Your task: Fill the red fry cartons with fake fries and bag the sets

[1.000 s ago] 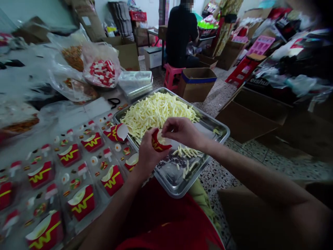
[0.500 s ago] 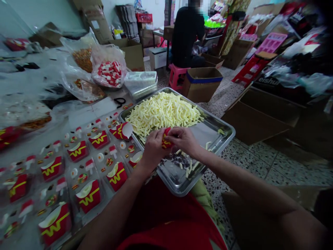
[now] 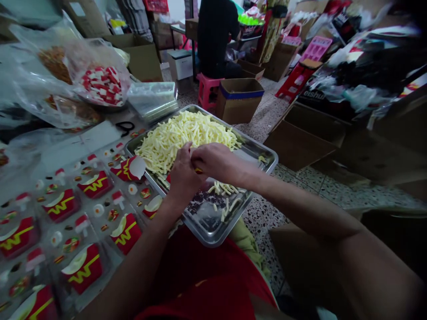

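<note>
Both hands meet above the near part of a metal tray (image 3: 271, 158). My left hand (image 3: 185, 173) is closed around a small red and yellow fry box (image 3: 199, 170), mostly hidden by the fingers. My right hand (image 3: 220, 164) is closed over the same box from the right, its fingertips out of sight. Behind them, a heap of pale yellow toy fries (image 3: 190, 133) fills the tray's far side. A few loose fries (image 3: 223, 188) lie below my right hand. Left of the tray rests another red fry box (image 3: 128, 169) with a white flap.
Clear packs with red fry boxes (image 3: 83, 269) and small food pieces cover the table at left. Behind are scissors (image 3: 125, 128), a bag of red and white pieces (image 3: 102, 84) and stacked clear plastic (image 3: 153, 100). A person in black (image 3: 216, 40) sits beyond, near cardboard boxes (image 3: 238, 100).
The view has swung, so the surroundings sit further left and higher. My right hand has moved over the fry box, which now shows far less. More loose fries show beneath my hands.
</note>
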`<state>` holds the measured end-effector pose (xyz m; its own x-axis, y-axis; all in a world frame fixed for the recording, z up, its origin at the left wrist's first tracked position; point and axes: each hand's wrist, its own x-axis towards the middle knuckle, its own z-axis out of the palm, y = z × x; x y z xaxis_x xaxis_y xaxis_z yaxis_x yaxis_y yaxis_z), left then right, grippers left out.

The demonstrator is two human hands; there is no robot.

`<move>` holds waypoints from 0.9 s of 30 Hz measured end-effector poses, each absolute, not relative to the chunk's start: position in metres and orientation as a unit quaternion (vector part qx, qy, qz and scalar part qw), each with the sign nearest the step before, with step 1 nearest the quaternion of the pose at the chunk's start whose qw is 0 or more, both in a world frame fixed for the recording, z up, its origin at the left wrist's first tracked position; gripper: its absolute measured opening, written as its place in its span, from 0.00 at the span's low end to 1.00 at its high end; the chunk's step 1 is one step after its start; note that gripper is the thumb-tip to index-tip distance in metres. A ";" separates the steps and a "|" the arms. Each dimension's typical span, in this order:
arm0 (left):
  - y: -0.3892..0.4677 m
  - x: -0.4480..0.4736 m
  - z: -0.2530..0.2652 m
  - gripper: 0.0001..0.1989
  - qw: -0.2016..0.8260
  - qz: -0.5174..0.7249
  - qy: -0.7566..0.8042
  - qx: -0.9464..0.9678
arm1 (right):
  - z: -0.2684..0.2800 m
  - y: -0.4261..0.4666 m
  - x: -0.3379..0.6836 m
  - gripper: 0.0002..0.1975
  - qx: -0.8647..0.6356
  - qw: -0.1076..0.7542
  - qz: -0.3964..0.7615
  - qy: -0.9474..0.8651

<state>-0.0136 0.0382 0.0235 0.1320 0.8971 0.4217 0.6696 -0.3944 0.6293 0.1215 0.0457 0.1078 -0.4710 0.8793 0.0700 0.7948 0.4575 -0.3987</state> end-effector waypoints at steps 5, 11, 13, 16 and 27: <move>0.032 -0.032 0.014 0.47 0.200 0.406 0.516 0.728 | 0.094 0.032 0.176 0.08 -0.467 0.278 0.237 -0.805; 0.015 -0.063 0.019 0.45 0.166 0.434 0.590 0.661 | 0.050 0.008 0.227 0.08 -0.489 0.082 0.161 -0.854; 0.010 -0.070 0.022 0.45 0.159 0.435 0.601 0.652 | 0.041 0.004 0.231 0.09 -0.487 0.037 0.133 -0.862; 0.004 -0.078 0.024 0.46 0.158 0.423 0.609 0.652 | 0.031 0.007 0.228 0.09 -0.495 0.010 0.123 -0.860; -0.003 -0.095 0.022 0.47 0.110 0.389 0.625 0.668 | 0.027 0.037 0.230 0.06 -0.574 0.206 0.072 -0.789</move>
<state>-0.0950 -0.0034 0.0224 -0.0828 0.9203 0.3824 0.7500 -0.1951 0.6319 0.2302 0.0370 0.0275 -0.2568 0.9355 0.2426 0.8761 0.3314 -0.3502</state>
